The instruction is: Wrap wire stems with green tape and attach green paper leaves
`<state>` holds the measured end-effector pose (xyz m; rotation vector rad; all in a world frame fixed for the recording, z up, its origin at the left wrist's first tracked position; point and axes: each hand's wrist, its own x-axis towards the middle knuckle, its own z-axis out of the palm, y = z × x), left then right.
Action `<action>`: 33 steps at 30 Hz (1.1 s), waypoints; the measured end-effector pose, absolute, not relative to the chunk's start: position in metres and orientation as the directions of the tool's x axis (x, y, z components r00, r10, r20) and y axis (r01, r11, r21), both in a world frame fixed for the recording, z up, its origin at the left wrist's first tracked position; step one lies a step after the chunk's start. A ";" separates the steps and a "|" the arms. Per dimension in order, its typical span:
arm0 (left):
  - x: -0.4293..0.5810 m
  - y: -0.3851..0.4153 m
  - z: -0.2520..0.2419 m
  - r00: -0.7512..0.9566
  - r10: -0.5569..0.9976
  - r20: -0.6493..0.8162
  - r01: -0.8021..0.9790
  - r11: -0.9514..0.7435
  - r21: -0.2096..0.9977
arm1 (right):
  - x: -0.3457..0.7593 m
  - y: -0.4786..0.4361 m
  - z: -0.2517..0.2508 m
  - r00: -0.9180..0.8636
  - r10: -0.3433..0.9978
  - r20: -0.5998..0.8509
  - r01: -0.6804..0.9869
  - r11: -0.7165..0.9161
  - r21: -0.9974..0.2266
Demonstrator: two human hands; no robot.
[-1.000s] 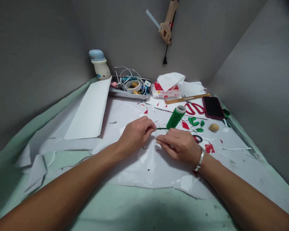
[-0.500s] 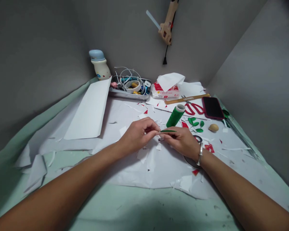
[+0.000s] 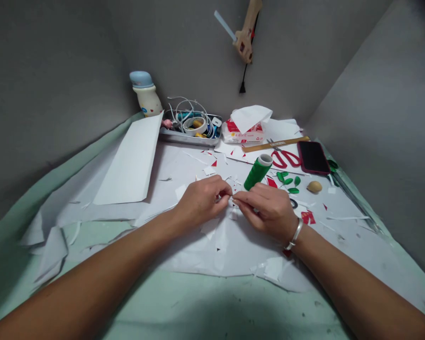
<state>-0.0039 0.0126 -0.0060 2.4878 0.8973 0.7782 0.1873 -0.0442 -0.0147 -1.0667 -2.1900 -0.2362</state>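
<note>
My left hand (image 3: 202, 200) is closed in a pinch above the paper-covered table. Its fingertips meet those of my right hand (image 3: 269, 208), which is pinched too and wears a silver bangle (image 3: 294, 234) at the wrist. Whatever lies between the fingers is too small and hidden to make out. A green thread spool (image 3: 257, 174) stands tilted just behind my right hand. Several small green leaf shapes (image 3: 293, 191) lie right of the spool. Part of a black ring-shaped handle (image 3: 293, 203) shows beside my right hand.
Red-handled scissors (image 3: 286, 159), a ruler (image 3: 276, 144) and a phone (image 3: 313, 157) lie at the back right, near a tissue pack (image 3: 243, 132). A metal tray (image 3: 191, 140) of cords and a bottle (image 3: 148, 100) stand behind. A glue gun (image 3: 246, 42) hangs on the wall.
The narrow green piece that showed across my right fingers is out of sight now. My right hand has turned, its fingers now pointing at the left fingertips.
</note>
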 end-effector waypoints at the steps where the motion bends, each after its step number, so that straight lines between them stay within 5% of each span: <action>1: -0.003 0.012 -0.006 0.659 0.660 0.361 0.457 -0.732 0.505 | 0.188 -0.043 -0.015 -0.396 0.640 0.658 0.751 0.638 -0.169; 6: -0.002 0.010 -0.005 0.734 0.605 0.310 0.394 -0.750 0.531 | 0.194 -0.034 -0.016 -0.216 0.786 0.580 0.674 0.549 -0.494; 12: -0.002 0.007 0.002 0.708 0.623 0.331 0.300 -0.690 0.658 | 0.201 -0.026 -0.020 -0.118 0.963 0.243 0.522 0.268 -0.810; 15: -0.002 0.007 0.004 0.664 0.666 0.338 0.268 -0.635 0.725 | 0.199 -0.027 -0.024 -0.208 0.947 0.244 0.539 0.319 -0.780; 19: -0.003 0.009 0.005 0.580 0.741 0.340 0.316 -0.589 0.744 | 0.190 -0.034 -0.029 -0.330 0.852 0.407 0.624 0.520 -0.583; 27: -0.004 0.013 -0.006 0.570 0.753 0.329 0.517 -0.640 0.569 | 0.183 -0.046 -0.021 -0.507 0.696 0.508 0.739 0.654 -0.160; 30: -0.004 0.013 -0.010 0.666 0.688 0.288 0.532 -0.709 0.463 | 0.185 -0.044 -0.019 -0.477 0.686 0.549 0.743 0.649 -0.164; 33: -0.004 0.012 -0.009 0.739 0.630 0.239 0.479 -0.740 0.472 | 0.189 -0.041 -0.018 -0.367 0.742 0.562 0.724 0.607 -0.328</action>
